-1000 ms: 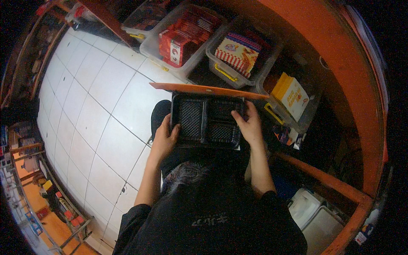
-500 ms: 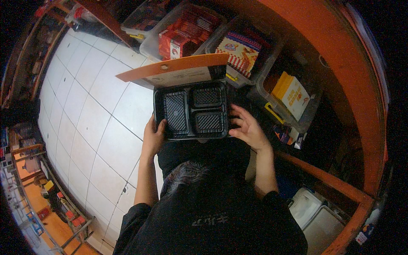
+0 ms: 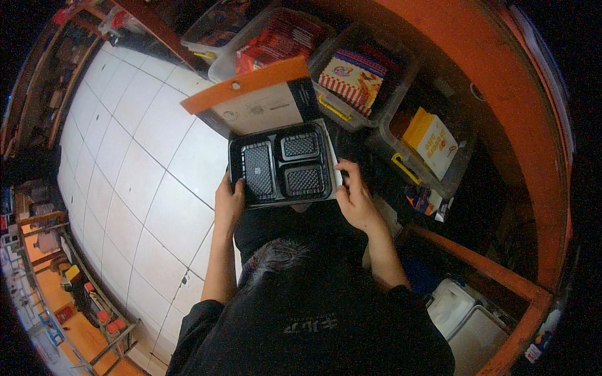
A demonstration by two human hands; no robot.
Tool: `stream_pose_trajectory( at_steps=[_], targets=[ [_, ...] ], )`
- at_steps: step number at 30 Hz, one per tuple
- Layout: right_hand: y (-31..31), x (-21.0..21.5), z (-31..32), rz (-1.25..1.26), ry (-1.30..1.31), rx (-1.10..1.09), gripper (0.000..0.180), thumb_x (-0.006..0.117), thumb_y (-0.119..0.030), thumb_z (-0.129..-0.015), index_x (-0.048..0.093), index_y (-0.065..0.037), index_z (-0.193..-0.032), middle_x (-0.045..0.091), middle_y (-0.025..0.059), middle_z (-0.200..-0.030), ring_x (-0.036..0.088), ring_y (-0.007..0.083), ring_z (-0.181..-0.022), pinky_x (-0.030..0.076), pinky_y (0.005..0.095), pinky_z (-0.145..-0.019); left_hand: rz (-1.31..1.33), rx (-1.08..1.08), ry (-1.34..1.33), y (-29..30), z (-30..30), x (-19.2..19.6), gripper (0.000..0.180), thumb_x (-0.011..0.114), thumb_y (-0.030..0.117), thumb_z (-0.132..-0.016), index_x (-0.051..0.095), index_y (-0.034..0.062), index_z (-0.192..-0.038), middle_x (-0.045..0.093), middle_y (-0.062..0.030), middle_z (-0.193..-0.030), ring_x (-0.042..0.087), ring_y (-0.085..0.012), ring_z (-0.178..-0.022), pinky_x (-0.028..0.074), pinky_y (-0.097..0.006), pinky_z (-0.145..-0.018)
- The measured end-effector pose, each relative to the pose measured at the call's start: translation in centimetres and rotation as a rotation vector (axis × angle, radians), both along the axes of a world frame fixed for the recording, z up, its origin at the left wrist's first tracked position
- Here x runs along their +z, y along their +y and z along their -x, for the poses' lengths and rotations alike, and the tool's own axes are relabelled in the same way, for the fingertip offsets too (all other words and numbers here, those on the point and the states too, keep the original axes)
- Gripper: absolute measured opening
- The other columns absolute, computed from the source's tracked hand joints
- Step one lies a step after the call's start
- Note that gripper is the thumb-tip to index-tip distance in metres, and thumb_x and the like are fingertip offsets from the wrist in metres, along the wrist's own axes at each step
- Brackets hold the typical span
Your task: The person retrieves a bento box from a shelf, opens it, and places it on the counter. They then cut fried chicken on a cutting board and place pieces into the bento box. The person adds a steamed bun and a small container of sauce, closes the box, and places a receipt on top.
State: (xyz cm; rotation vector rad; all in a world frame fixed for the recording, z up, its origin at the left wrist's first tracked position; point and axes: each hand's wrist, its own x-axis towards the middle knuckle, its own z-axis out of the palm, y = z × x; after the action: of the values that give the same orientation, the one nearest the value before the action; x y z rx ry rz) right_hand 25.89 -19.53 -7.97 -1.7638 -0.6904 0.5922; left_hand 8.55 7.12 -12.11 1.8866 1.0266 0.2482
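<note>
In front of my body I hold a cardboard box point(image 3: 332, 144) whose lid point(image 3: 251, 108) stands raised at the far side, orange along its top edge with a pale printed panel. Inside sits a black plastic tray point(image 3: 279, 160) with 3 ribbed compartments. My left hand point(image 3: 230, 197) grips the near left corner, its thumb over the tray's rim and the other fingers hidden below. Against the right wall, my right hand point(image 3: 354, 195) is closed on the edge, with thumb and bent fingers at its white side.
Clear plastic bins with yellow latches stand beyond and to the right, holding red cartons point(image 3: 276, 41), a printed food box point(image 3: 352, 78) and a yellow-and-white box point(image 3: 429, 141). White floor tiles point(image 3: 166, 150) lie left. An orange wooden beam point(image 3: 483, 260) crosses at right.
The lid has tipped back, showing more of its inner panel. The box's white right wall has come into view beside the tray. My right hand has moved slightly left, onto that edge.
</note>
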Motion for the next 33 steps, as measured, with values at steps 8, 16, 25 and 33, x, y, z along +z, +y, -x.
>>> stream_pose_trajectory(
  at_steps=[8, 16, 25, 33],
  targets=[
    [-0.1, 0.8, -0.2, 0.096, -0.116, 0.057, 0.012, 0.058, -0.004, -0.087, 0.065, -0.007, -0.096, 0.057, 0.0193, -0.127, 0.048, 0.0407, -0.131, 0.042, 0.0461, -0.106, -0.032, -0.029, 0.029, -1.0, -0.8, 2.4, 0.039, 0.057, 0.018, -0.099, 0.055, -0.0051, -0.13, 0.068, -0.0269, -0.116, 0.066, -0.0355, -0.111, 0.048, -0.04, -0.097],
    [0.8, -0.2, -0.4, 0.025, -0.289, -0.153, 0.025, 0.064, -0.01, -0.093, 0.056, -0.004, -0.117, 0.054, 0.0194, -0.126, 0.06, 0.0278, -0.108, 0.051, 0.035, -0.084, -0.024, -0.101, -0.124, -2.0, -1.7, 4.9, 0.049, 0.047, 0.03, -0.106, 0.043, -0.0029, -0.143, 0.059, -0.0291, -0.131, 0.058, -0.0363, -0.125, 0.043, -0.04, -0.105],
    [-0.4, -2.9, -1.7, 0.167, -0.015, -0.336, 0.052, 0.067, -0.016, -0.096, 0.046, 0.003, -0.14, 0.064, 0.0169, -0.117, 0.065, 0.0183, -0.097, 0.053, 0.0288, -0.081, 0.274, -0.085, -0.203, -2.4, -1.2, 5.8, 0.046, 0.049, 0.028, -0.106, 0.046, 0.0, -0.143, 0.06, -0.0155, -0.13, 0.055, -0.0229, -0.122, 0.04, -0.033, -0.105],
    [-2.1, -3.5, -3.3, 0.054, 0.393, -0.259, 0.058, 0.075, -0.025, -0.09, 0.052, 0.003, -0.136, 0.064, 0.0138, -0.123, 0.062, 0.0219, -0.108, 0.05, 0.0343, -0.094, 0.645, -0.038, -0.195, -1.6, -0.2, 6.9, 0.049, 0.057, 0.026, -0.103, 0.046, 0.0015, -0.143, 0.061, -0.0087, -0.126, 0.055, -0.0163, -0.118, 0.042, -0.029, -0.101]
  ],
)
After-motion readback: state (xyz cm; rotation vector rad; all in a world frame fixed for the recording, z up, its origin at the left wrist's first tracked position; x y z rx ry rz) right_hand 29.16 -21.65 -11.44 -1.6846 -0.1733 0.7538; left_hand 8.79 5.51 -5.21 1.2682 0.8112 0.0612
